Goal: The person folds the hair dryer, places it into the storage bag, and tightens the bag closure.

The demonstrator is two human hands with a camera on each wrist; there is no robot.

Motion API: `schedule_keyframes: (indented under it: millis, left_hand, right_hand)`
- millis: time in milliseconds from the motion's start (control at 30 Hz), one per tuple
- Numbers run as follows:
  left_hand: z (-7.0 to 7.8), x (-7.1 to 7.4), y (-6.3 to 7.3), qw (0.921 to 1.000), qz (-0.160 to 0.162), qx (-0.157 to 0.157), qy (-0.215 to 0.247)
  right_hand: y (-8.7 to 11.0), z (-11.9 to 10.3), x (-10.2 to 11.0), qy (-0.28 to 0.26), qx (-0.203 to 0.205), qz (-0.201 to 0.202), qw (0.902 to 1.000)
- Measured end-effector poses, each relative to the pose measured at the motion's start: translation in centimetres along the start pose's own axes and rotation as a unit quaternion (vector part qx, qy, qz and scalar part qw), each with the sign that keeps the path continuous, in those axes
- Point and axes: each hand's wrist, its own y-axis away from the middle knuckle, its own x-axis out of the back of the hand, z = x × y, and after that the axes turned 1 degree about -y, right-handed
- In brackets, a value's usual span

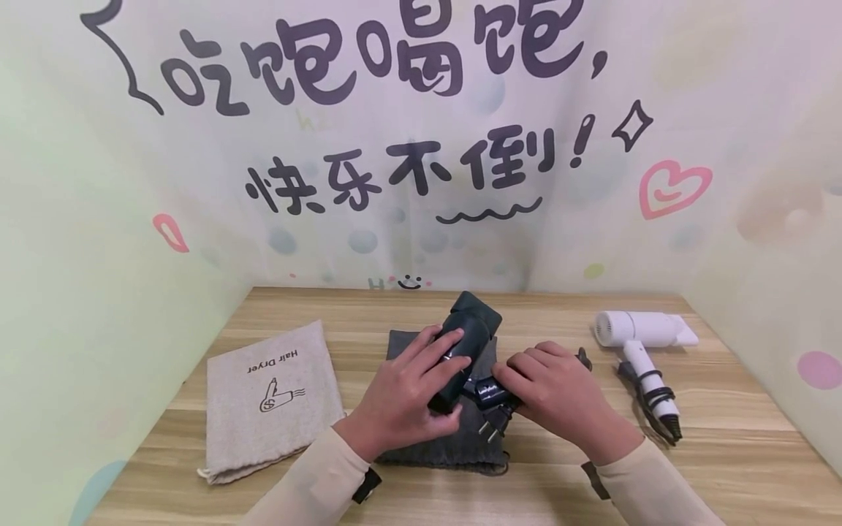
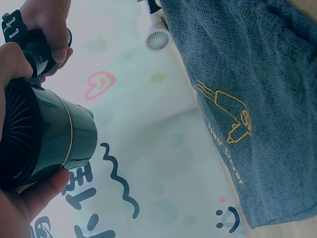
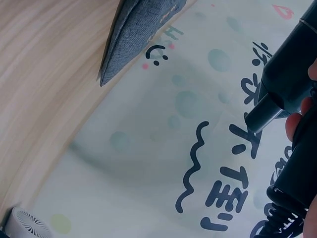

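A dark green hair dryer (image 1: 475, 325) is held between both hands above a dark blue-grey drawstring bag (image 1: 454, 449). My left hand (image 1: 409, 383) grips its barrel, with fingers over the top and the thumb beneath. The left wrist view shows the round vented end (image 2: 20, 134) of the barrel close to that hand. My right hand (image 1: 555, 394) grips the handle (image 3: 309, 148), where a black cord (image 3: 285, 213) is coiled at the end. The two-pin plug (image 1: 490, 431) hangs out below the right fingers.
A beige cloth bag (image 1: 230, 431) printed "Hair Dryer" lies on the wooden table (image 1: 743, 453) at the left. To the right lies a white hair dryer (image 1: 651, 330) with its black cord wound round the handle. Behind the table hangs a printed cloth (image 1: 368, 256).
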Motion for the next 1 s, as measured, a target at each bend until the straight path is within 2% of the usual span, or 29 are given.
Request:
schedule_keyframes:
  millis: [300,600,1000]
  left_hand:
    - [0.2,0.0,0.0,0.9999,0.002,0.005,0.016]
    - [0.3,0.3,0.3,0.9995,0.005,0.004,0.03]
    - [-0.2,1.9,0.5,0.9983,-0.005,0.018,0.055]
  right_hand:
    - [0.0,-0.1,0.1,-0.003,0.007,-0.003,1.0]
    - [-0.1,-0.5,0.0,-0.011,0.024,0.009,0.9996]
    - [-1.7,-0.8,0.0,-0.01,0.051,0.041,0.9978]
